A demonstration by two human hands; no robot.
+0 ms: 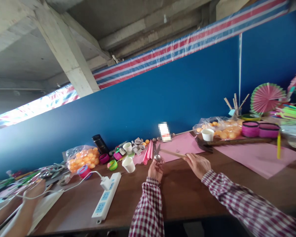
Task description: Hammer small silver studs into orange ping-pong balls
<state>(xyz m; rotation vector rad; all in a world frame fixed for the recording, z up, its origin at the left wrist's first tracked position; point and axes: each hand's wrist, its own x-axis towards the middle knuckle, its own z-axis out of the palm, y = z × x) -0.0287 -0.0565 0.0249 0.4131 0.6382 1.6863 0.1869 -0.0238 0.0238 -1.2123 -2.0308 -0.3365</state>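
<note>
My left hand (155, 169) is closed around the handles of a pair of scissors (157, 152) whose blades point up and away from me. My right hand (197, 163) pinches one end of a thin wooden stick (172, 153) that runs leftward toward the scissor blades. Both hands hover just above the brown table (177, 194), in front of a pink paper sheet (181, 144). Both of my sleeves are red-and-white checked.
A white power strip (107, 199) lies to the left, near white cups (128, 164) and bags of orange balls (82, 158). Another person's hand (34, 191) rests at far left. A hammer (234, 142), pink containers (259, 129) and a paper fan (267, 97) sit to the right.
</note>
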